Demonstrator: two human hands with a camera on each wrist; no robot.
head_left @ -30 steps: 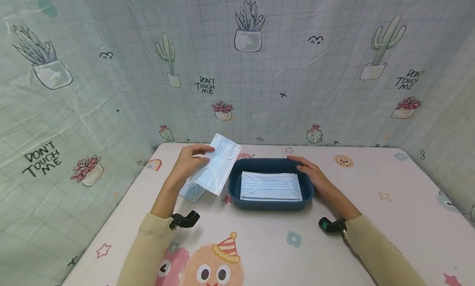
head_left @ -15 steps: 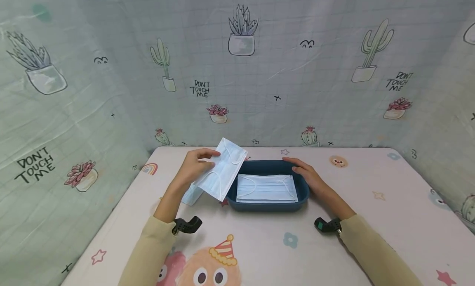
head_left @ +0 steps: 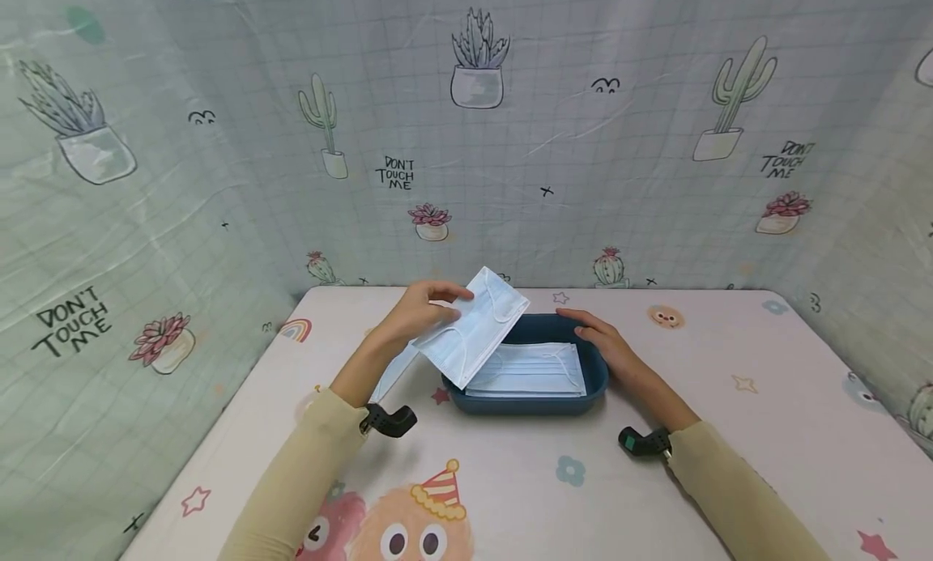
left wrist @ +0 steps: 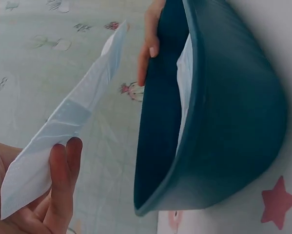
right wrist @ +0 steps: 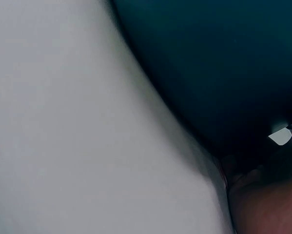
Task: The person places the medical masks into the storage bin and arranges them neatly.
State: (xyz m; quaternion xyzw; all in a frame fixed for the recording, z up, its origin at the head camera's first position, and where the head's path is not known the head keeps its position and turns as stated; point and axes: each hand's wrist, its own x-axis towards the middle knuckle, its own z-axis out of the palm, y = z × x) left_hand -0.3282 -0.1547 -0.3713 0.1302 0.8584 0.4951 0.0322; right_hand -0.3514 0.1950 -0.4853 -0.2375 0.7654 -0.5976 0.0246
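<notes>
My left hand (head_left: 430,306) pinches a light blue face mask (head_left: 484,322) with white ear loops between thumb and fingers. The mask is tilted and overlaps the left end of a dark blue plastic box (head_left: 525,405). In the left wrist view, this mask (left wrist: 63,122) appears nearly edge-on, apart from the box wall (left wrist: 238,97). Several face masks (head_left: 539,371) lie stacked flat inside the box. At its right end, my right hand (head_left: 608,346) grips the rim, thumb over the edge; in the right wrist view the hand (right wrist: 272,209) is dark and partly cut off.
Another pale blue mask (head_left: 394,372) lies on the table left of the box, partly hidden behind my left arm. The white table (head_left: 656,496) has cartoon prints. A cactus-patterned curtain (head_left: 539,140) closes off the back and sides.
My left hand has carried the mask to the right, from beside the box to over its left end. The right hand keeps its grip on the box.
</notes>
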